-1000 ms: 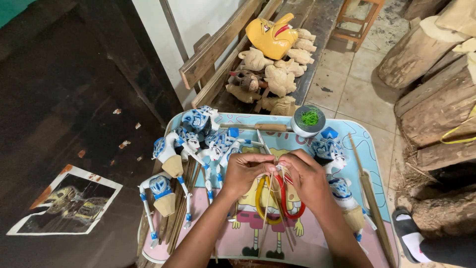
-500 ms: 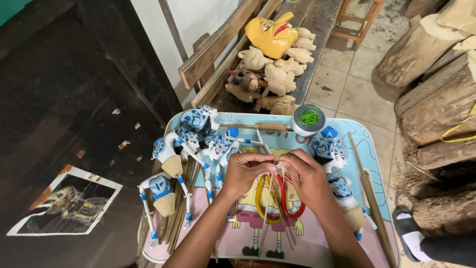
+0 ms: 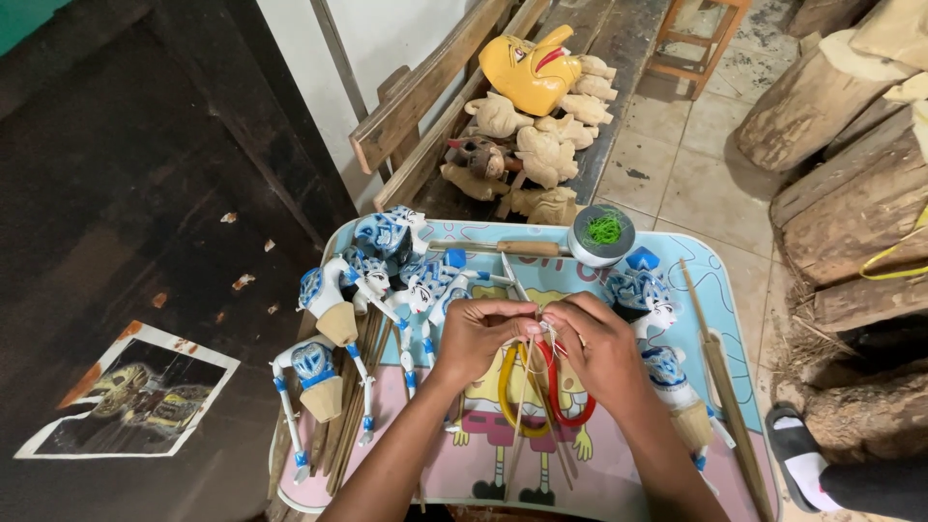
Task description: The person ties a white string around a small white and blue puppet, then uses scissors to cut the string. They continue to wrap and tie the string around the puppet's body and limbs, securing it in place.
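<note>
Dark floor fills the far left, with a loose printed picture (image 3: pixel 126 404) lying well off from the left hand (image 3: pixel 480 336); a tiled floor and stacked logs (image 3: pixel 851 164) sit off beyond the right hand (image 3: pixel 599 348). Between them a low pastel tray table (image 3: pixel 735 319) carries the work.

Just left of the left hand lies a cluster of blue-and-white painted puppets (image 3: pixel 377 275) on thin rods, none of them touched. The left hand is closed in a pinch, fingertips pressed on a thin stick (image 3: pixel 522 406) at the point where both hands meet. Directly beneath the two hands, partly covered by them, lie a yellow loop (image 3: pixel 505 391) and a red loop (image 3: pixel 570 411) — the yellow one under the left palm, the red one under the right. They look light and bendy, likely to spring or slip, so a fingertip pinch near the top of each curve seems the surest hold; the stick looks slender enough to snap if forced.

The right hand is likewise closed in a pinch on the same meeting point. Just right of it lies another blue puppet (image 3: pixel 652 309), and above it — farther from the person — a spool of green thread (image 3: pixel 601 232). Beyond the tray, unpainted carved heads (image 3: pixel 541 155) and a yellow mask (image 3: pixel 530 68) rest on a bench.
</note>
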